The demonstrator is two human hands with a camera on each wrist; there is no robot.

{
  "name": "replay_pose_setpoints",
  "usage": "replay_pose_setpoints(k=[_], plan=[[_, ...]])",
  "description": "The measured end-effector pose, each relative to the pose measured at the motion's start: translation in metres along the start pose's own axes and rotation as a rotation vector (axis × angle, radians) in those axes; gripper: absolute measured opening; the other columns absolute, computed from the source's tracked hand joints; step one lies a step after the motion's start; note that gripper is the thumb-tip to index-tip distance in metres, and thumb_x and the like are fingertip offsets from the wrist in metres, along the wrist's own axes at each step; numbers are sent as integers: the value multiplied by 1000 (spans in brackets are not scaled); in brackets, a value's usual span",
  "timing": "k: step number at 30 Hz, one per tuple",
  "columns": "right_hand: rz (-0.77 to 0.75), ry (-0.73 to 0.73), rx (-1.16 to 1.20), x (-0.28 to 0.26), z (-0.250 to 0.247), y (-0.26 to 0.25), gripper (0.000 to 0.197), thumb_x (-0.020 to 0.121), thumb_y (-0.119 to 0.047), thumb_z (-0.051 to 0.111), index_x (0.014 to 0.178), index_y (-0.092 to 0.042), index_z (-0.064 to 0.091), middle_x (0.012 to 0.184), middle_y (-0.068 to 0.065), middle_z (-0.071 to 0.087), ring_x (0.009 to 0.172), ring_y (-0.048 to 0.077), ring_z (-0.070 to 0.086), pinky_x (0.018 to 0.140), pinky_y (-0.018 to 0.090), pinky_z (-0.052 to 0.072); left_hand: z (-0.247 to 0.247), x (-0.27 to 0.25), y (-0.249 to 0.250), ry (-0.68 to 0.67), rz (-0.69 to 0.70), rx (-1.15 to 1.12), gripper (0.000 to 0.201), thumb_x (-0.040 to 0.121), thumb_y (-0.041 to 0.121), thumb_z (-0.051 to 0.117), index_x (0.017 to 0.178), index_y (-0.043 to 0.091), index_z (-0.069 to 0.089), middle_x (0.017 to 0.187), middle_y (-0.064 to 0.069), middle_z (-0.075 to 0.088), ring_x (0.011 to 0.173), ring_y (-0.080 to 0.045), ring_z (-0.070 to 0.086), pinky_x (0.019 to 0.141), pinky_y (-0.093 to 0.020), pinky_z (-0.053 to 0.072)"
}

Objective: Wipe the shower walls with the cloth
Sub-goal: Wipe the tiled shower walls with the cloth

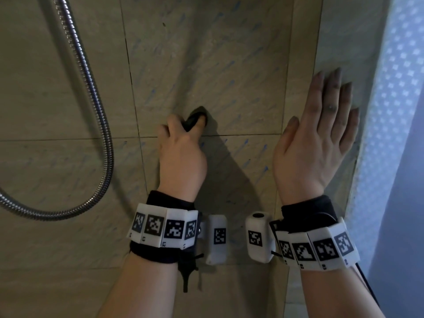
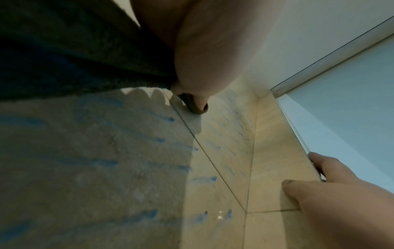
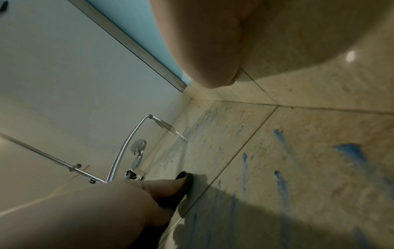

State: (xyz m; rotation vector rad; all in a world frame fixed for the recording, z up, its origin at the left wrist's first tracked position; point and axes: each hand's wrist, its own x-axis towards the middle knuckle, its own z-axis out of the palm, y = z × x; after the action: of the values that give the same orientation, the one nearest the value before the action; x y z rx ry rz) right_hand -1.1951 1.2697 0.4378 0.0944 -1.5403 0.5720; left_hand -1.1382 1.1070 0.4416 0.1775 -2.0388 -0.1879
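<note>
The beige tiled shower wall (image 1: 218, 53) carries many short blue streaks (image 1: 245, 143). My left hand (image 1: 183, 127) grips a small bunched dark cloth (image 1: 193, 119) and presses it against the wall just above a horizontal grout line. The right wrist view shows the cloth (image 3: 183, 185) under the left hand's thumb (image 3: 166, 185), touching the tile. My right hand (image 1: 321, 125) lies flat on the wall to the right, fingers straight and spread, holding nothing. The left wrist view has the cloth (image 2: 64, 59) large and dark beside the palm.
A metal shower hose (image 1: 91, 88) loops down the wall on the left. A hand shower head (image 3: 138, 146) and its bracket hang further along. A frosted patterned panel (image 1: 394, 111) borders the wall at the right, close to my right hand.
</note>
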Motion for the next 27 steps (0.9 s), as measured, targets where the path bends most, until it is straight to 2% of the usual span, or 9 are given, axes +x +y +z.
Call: replay_pose_setpoints(k=[5, 11, 12, 15, 17, 21, 23, 25, 27], plan=[[0, -3, 7, 0, -1, -1, 56, 99, -17, 40, 151, -13, 22, 157, 8, 23, 145, 25, 18, 117, 40, 9, 6, -6, 9, -110, 139, 17, 64, 81, -5, 39, 138, 22, 50, 120, -18, 39, 98, -34, 35, 79, -34, 24], [1, -2, 8, 0, -1, -1, 56, 98, -15, 42, 151, -13, 22, 157, 7, 23, 145, 25, 18, 117, 39, 8, 6, 1, 5, -11, 83, 26, 62, 79, -7, 43, 135, 16, 54, 116, -22, 45, 92, -40, 41, 77, -43, 34], [1, -3, 7, 0, -1, -1, 56, 98, -15, 42, 151, -13, 22, 157, 7, 23, 145, 25, 18, 117, 39, 8, 6, 0, 7, -20, 109, 35, 62, 79, -7, 41, 135, 17, 54, 116, -22, 45, 93, -39, 41, 77, -43, 34], [2, -6, 0, 0, -1, -1, 56, 99, -16, 40, 152, -13, 21, 157, 7, 23, 145, 24, 18, 117, 39, 8, 12, -9, 12, -166, 232, 49, 58, 86, -3, 43, 137, 23, 51, 118, -16, 42, 97, -35, 36, 81, -41, 33], [1, -7, 0, 0, -1, -1, 56, 99, -17, 40, 152, -13, 21, 157, 7, 22, 145, 24, 18, 117, 39, 8, 15, -13, 13, -189, 289, 46, 54, 89, 0, 42, 136, 25, 52, 116, -15, 42, 96, -33, 37, 81, -42, 34], [6, -17, 11, 0, -2, -1, 56, 99, -16, 40, 152, -13, 21, 158, 7, 22, 145, 24, 17, 117, 39, 7, 15, -5, 7, 7, 210, 63, 66, 77, 8, 20, 130, 17, 58, 107, -19, 48, 86, -35, 42, 70, -40, 37], [6, -18, 12, -1, -2, 0, 57, 98, -15, 41, 151, -13, 21, 158, 7, 22, 145, 25, 17, 117, 39, 7, 14, 1, 4, 84, 175, 88, 68, 74, 8, 19, 129, 15, 58, 105, -21, 50, 83, -38, 45, 67, -40, 38], [5, -14, 10, -1, -2, 0, 57, 97, -15, 42, 151, -13, 22, 157, 7, 22, 145, 25, 18, 117, 39, 7, 16, 1, 8, 74, 204, 87, 67, 75, 8, 20, 128, 15, 59, 104, -21, 50, 83, -38, 45, 67, -39, 37], [5, -8, 6, 0, -1, -1, 57, 98, -15, 42, 151, -13, 23, 157, 7, 23, 145, 25, 18, 117, 40, 8, 20, -4, 17, 5, 273, 87, 61, 79, 8, 24, 128, 17, 60, 105, -18, 49, 85, -36, 44, 69, -39, 37]])
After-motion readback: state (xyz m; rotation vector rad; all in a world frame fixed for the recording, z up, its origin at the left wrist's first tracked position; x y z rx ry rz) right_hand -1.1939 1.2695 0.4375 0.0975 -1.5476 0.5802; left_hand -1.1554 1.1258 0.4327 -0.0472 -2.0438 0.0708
